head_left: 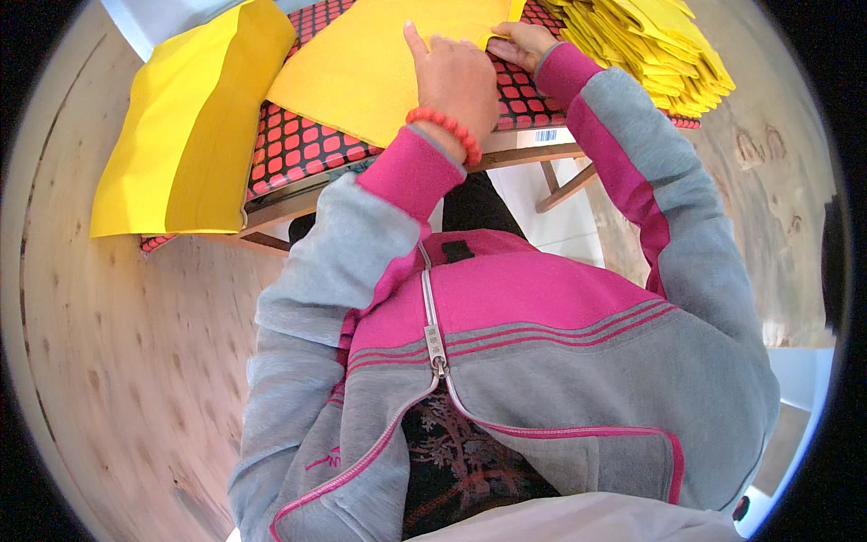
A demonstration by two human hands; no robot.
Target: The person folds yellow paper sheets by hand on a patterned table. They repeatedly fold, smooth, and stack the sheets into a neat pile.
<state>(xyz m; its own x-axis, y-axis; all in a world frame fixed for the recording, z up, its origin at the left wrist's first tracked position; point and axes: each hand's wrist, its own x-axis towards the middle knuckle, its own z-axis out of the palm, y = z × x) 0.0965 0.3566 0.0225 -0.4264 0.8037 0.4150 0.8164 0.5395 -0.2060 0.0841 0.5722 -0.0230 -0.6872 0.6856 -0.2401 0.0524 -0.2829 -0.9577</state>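
A yellow felt-like sheet [348, 77] lies on the table in front of me, its far part running out of the picture's top edge. My left hand [456, 86], with a red bead bracelet at the wrist, rests palm down on it. One finger is stretched out and the others are partly bent, holding nothing that I can see. At the sheet's right edge, my right hand [526, 45] has its thumb and fingers closed on the border. Some of its fingertips are hidden.
The table's cover [302, 149] has a red and black grid pattern. Flat yellow material [185, 126] hangs over its left end. Several folded yellow pieces [650, 54] are heaped at the right end. Wooden table legs [567, 187] stand below, near my knees.
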